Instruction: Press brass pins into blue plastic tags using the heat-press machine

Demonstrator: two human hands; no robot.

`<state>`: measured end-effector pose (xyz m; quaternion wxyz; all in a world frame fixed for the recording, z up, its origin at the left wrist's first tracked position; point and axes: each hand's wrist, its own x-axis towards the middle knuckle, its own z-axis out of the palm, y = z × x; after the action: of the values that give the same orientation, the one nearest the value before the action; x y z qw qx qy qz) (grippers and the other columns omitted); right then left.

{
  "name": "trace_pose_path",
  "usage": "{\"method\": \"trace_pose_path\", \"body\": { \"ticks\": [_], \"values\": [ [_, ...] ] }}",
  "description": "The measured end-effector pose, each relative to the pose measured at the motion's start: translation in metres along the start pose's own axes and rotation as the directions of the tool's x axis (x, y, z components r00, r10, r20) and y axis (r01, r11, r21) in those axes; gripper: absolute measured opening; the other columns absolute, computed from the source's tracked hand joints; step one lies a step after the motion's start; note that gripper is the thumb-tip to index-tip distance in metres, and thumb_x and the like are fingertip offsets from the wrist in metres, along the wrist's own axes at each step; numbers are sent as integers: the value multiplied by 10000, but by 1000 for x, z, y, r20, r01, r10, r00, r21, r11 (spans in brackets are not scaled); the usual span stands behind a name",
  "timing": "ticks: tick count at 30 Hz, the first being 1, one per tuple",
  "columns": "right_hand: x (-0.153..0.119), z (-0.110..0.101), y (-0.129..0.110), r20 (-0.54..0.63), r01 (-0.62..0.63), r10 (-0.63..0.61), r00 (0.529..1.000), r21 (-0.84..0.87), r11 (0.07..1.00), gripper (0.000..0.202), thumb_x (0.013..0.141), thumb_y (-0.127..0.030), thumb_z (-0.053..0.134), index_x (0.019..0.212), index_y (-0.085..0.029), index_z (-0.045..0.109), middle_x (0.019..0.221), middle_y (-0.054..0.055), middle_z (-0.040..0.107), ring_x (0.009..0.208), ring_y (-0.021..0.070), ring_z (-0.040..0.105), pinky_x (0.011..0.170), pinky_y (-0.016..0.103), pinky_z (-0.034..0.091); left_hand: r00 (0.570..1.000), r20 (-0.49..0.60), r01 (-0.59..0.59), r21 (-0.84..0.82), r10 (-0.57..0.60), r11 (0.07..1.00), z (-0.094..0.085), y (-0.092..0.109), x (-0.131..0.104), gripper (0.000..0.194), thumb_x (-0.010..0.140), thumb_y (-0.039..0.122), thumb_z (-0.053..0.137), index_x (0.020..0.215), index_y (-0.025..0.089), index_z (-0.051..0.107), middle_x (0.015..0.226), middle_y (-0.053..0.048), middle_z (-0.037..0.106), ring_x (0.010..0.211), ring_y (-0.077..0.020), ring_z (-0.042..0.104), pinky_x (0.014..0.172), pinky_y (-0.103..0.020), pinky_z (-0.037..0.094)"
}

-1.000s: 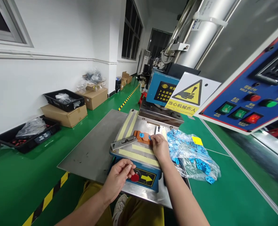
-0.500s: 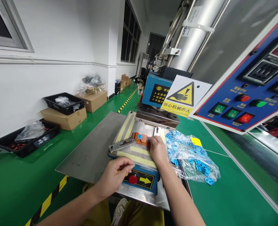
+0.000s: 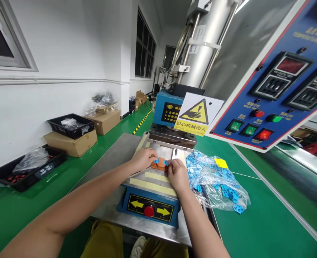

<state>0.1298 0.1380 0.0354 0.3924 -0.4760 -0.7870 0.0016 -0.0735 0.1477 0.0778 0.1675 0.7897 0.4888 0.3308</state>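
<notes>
An orange fixture (image 3: 160, 164) lies on the machine's sliding plate (image 3: 158, 179), under the blue press head (image 3: 169, 111). My left hand (image 3: 144, 158) reaches in from the left, and its fingertips pinch a small blue part (image 3: 156, 161) at the fixture's left end. My right hand (image 3: 176, 173) rests on the plate at the fixture's right end, fingertips on another small blue part (image 3: 166, 163). Both hands meet over the fixture.
A clear bag of several blue parts (image 3: 217, 179) lies on the green table right of the plate. A blue control box with a red button (image 3: 149, 209) faces me. A tilted control panel (image 3: 276, 93) and a warning sign (image 3: 197, 114) stand at the right. Boxes and black trays (image 3: 69, 126) line the left wall.
My left hand left the front of the control box and moved forward to the orange fixture's left end. My right hand stayed at the fixture. The view tilted upward.
</notes>
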Motion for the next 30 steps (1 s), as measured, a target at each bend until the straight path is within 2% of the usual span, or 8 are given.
{"method": "trace_pose_path", "body": {
  "ticks": [4,10,18,23,27,30],
  "values": [
    [0,-1,0,15,-9,9,1000,-17,1000,254,837,-106,440,917,-163,675,881,92,646,827,217,604,767,316,478,1000,6,8,39,-8,999,10,-10,12,139,820,110,590,812,164,718,836,-50,679,759,-170,569,711,-269,416],
    [0,-2,-2,5,-28,28,1000,1,1000,251,840,-106,440,916,-161,673,890,93,648,846,219,602,780,314,474,1000,10,-2,90,1,996,19,-16,13,126,821,135,601,812,171,722,847,-47,685,769,-175,577,726,-275,423],
    [-2,-2,-1,-35,-25,26,999,26,999,234,847,-114,439,896,-178,658,877,86,639,839,218,591,771,319,470,1000,15,-16,155,14,988,20,-15,13,151,837,154,591,817,167,740,847,-59,690,819,-200,597,770,-307,443],
    [-2,-4,-1,-80,1,7,997,99,995,234,851,-114,425,865,-182,648,847,79,633,810,206,589,767,323,477,997,62,-55,153,46,987,15,-13,7,243,865,124,513,905,172,749,950,-79,700,894,-214,614,852,-335,466],
    [-12,-18,0,-163,26,1,987,165,986,244,859,-125,415,881,-186,651,846,73,641,821,202,598,739,317,485,996,63,-71,154,61,986,8,-10,2,289,871,117,471,989,183,726,1004,-87,690,917,-222,624,848,-340,492],
    [-36,-42,13,-201,2,36,979,183,983,236,881,-170,423,929,-187,653,885,72,659,809,193,609,702,305,488,994,-30,-100,180,107,979,7,1,-5,278,884,147,465,1036,171,696,995,-92,682,918,-225,617,833,-343,512]
  ]
}}
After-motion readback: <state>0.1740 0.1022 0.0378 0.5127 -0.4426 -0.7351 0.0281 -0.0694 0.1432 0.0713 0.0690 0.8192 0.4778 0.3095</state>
